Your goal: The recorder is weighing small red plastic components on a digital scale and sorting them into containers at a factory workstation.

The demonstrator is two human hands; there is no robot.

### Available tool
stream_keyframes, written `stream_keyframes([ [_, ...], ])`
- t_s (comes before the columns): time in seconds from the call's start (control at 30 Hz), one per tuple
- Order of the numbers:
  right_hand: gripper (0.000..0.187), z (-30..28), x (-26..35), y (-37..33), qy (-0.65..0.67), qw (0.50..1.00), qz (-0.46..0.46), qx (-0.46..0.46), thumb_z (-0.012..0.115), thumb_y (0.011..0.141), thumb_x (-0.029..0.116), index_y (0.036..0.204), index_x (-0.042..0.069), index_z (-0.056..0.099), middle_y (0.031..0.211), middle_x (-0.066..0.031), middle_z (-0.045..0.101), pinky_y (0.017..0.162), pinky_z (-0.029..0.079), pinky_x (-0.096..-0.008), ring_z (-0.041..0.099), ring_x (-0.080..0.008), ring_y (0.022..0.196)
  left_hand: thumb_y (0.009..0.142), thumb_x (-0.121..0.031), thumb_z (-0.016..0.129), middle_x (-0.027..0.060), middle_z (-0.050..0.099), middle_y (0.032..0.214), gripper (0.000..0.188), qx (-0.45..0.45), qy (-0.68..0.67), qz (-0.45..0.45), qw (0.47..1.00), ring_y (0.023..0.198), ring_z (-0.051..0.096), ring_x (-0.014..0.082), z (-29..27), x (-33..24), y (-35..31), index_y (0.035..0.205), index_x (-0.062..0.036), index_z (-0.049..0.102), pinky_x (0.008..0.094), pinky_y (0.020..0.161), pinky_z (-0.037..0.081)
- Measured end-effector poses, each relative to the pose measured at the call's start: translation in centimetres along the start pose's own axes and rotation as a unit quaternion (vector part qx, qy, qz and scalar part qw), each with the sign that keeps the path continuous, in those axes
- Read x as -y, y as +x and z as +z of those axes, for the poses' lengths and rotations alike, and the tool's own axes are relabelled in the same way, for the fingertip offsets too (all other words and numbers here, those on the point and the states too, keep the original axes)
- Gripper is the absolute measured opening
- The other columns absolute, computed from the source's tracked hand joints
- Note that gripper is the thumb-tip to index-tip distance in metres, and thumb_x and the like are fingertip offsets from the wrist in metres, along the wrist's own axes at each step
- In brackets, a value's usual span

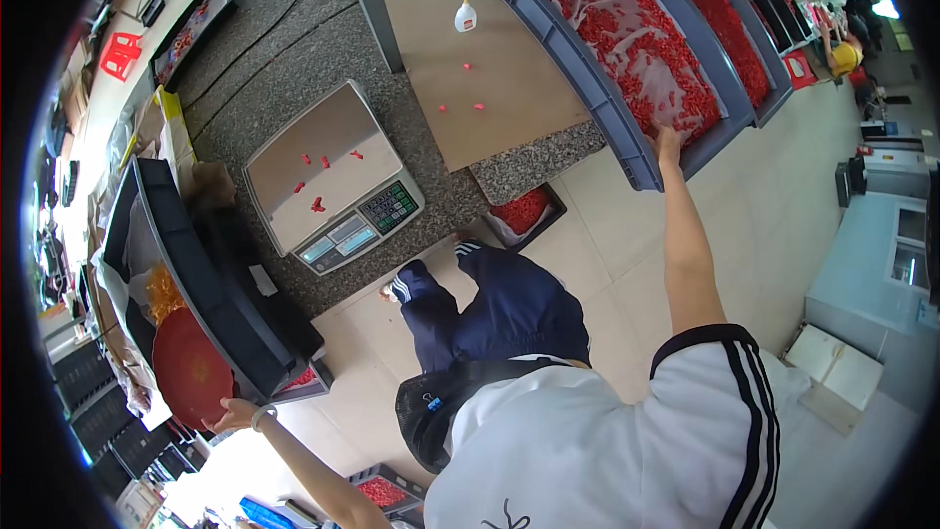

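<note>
My left hand [231, 415] grips the rim of a round red dish [192, 368], fingers closed on its edge. The dish is tilted at the near end of a black crate [181, 255] that holds a clump of orange-yellow material [164, 294]. My right hand [668, 143] is at the near end of a grey plastic crate [578, 69]. Its fingers curl at the small red pieces [627, 49] and the crumpled clear plastic sheet [658, 83] over them; what they hold is hidden.
A digital scale [323, 171] bears several red pieces. Beyond it, a brown board [470, 137] carries a small white bottle [465, 16] and 3 pinkish-red pieces. A metal post [372, 5] stands between them. Under the table's edge sits a box of red pieces [522, 212]; more crates lie right and below.
</note>
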State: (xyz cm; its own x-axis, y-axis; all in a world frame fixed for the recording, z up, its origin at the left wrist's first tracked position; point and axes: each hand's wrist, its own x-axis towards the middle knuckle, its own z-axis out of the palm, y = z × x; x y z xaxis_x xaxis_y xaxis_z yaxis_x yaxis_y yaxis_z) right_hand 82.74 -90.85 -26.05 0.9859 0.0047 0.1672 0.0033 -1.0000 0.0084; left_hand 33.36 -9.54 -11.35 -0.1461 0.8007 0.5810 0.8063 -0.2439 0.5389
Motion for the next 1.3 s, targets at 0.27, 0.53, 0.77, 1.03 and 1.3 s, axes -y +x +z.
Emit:
stream_keyframes([
  [0.27,0.027,-1.2,-0.1,0.2,0.134,0.974,0.11,0.144,0.078,0.065,0.021,0.084,0.003,0.069,0.086,-0.0192,0.066,0.08,0.049,-0.0373,0.064,-0.0329,0.085,0.076,-0.004,0.052,0.028,0.038,0.124,0.057,0.005,-0.005,0.0,1.0,0.109,0.048,0.0426,-1.0,-0.4,0.1,0.127,0.0016,0.029,0.0458,0.095,0.045],
  [0.53,0.024,-2.6,-0.3,0.8,0.154,0.964,0.211,0.053,0.072,0.072,0.023,0.09,0.006,0.071,0.089,-0.0165,0.068,0.074,0.05,-0.0343,0.066,-0.0285,0.077,0.076,-0.004,0.052,0.0288,0.04,0.122,0.057,0.011,-0.005,-0.004,1.0,0.107,0.05,0.0427,-1.4,-1.6,-0.1,0.128,0.0004,0.028,0.0451,0.096,0.044],
  [0.77,0.022,-2.2,-0.3,1.7,0.156,0.957,0.223,0.097,0.067,0.074,0.021,0.092,0.008,0.071,0.089,-0.0158,0.068,0.077,0.049,-0.0323,0.066,-0.026,0.083,0.077,-0.005,0.052,0.0276,0.04,0.121,0.055,0.01,-0.019,-0.006,1.0,0.111,0.047,0.0419,-1.1,-1.0,0.1,0.128,0.0,0.029,0.0471,0.098,0.041],
  [1.03,0.017,0.8,1.0,1.5,0.054,0.992,0.099,0.06,0.076,0.064,0.023,0.074,0.011,0.071,0.076,-0.0177,0.066,0.073,0.052,-0.0405,0.066,-0.0298,0.076,0.068,-0.007,0.055,0.0253,0.042,0.12,0.056,-0.068,0.023,0.14,0.988,0.107,0.048,0.0407,3.0,2.3,1.5,0.122,0.0014,0.038,0.046,0.097,0.038],
  [1.3,0.015,-3.3,3.4,1.3,0.068,0.981,0.147,-0.109,0.064,0.076,0.014,0.082,0.001,0.067,0.076,-0.0193,0.066,0.063,0.053,-0.0403,0.065,-0.0316,0.072,0.066,-0.006,0.053,0.0257,0.041,0.121,0.057,-0.018,-0.012,0.073,0.997,0.107,0.047,0.0405,3.8,-3.0,-0.6,0.121,0.0017,0.039,0.046,0.098,0.037],
])
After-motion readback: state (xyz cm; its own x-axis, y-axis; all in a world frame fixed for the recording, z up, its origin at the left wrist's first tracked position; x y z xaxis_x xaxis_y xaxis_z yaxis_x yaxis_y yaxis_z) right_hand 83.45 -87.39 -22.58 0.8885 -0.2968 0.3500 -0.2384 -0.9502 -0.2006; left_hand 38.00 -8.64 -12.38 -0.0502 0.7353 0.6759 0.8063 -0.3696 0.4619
